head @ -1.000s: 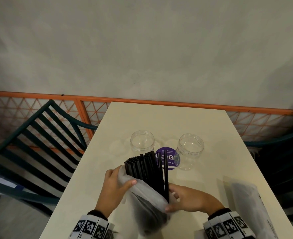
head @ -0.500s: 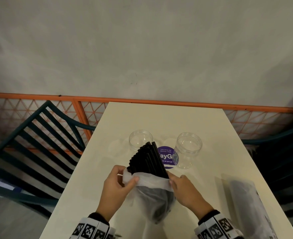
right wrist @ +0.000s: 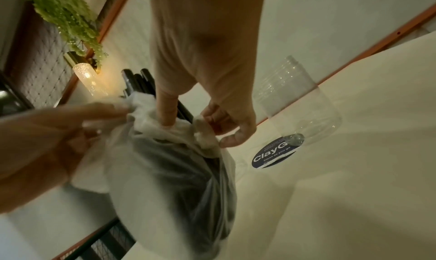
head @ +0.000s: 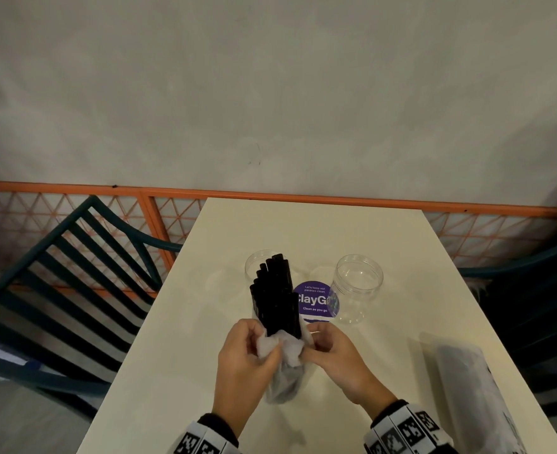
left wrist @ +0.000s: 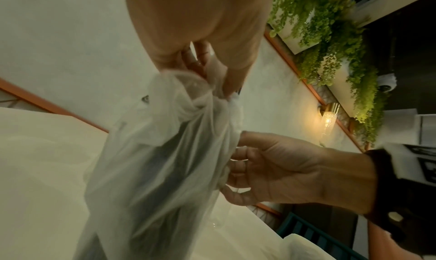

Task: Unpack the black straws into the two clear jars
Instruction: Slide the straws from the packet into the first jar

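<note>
— Head view first: what do your hands have hold of?

— Both are on the plastic bag (head: 282, 371) of black straws (head: 275, 296). My left hand (head: 244, 365) has its thumb and fingers curled into the bunched rim on the left side. My right hand (head: 336, 358) pinches the rim on the right side, fingers curled in.

— And the straws themselves?

— Their upper ends stick out of the bag's mouth as a tight bundle, leaning away from me. The lower ends are in the bag, showing as a dark mass through the cloudy film. The bag's bottom is down at the bench (head: 319, 231).

— Where are the jars?

— Beyond my hands. The left jar (head: 254, 262) stands right behind the straw tips, which cover part of it from this angle. The right jar (head: 357, 286) stands apart to the right, upright, mouth open. Between them lies a round purple sticker (head: 316, 304) on the bench; the right jar's base overlaps its edge.

— Anything else on the bench?

— A second plastic package (head: 473, 385) lies flat near the right edge, well apart from my hands. Dark slatted chairs (head: 67, 283) stand on either side of the bench.

— What does the right wrist camera add?

— My forefinger pressed down on the folded rim beside the straws.
</note>
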### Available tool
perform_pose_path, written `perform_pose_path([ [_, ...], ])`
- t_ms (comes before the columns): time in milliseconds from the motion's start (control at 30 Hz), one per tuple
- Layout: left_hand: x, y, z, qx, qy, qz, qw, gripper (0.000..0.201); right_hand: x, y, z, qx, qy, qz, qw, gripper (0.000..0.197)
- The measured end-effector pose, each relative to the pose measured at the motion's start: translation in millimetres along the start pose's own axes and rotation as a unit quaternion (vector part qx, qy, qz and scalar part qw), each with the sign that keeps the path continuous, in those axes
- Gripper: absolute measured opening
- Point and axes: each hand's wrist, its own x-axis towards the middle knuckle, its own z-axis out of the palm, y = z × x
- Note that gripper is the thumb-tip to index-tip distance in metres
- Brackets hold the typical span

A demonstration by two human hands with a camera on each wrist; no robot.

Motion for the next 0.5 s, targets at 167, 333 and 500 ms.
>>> perform_pose_path([
  [167, -0.7, 2.8, 1.9, 0.031, -0.065, 0.041, 0.997, 0.032, 6.6, 9.6, 3.4, -0.043, 0.085, -0.050, 0.994, 0.027],
  [333, 1.5, -2.9, 9.2, 0.081, -0.034, 0.063, 0.994, 0.033, 4.4, 13.5, 5.9, -0.016, 0.123, -0.058, 0.991, 0.018],
  [500, 0.5, -12.1, 16.5, 0.083, 0.005, 0.050, 0.995, 0.031, 2.0, 12.5, 0.1, 0.074, 0.010, -0.034, 0.997, 0.019],
])
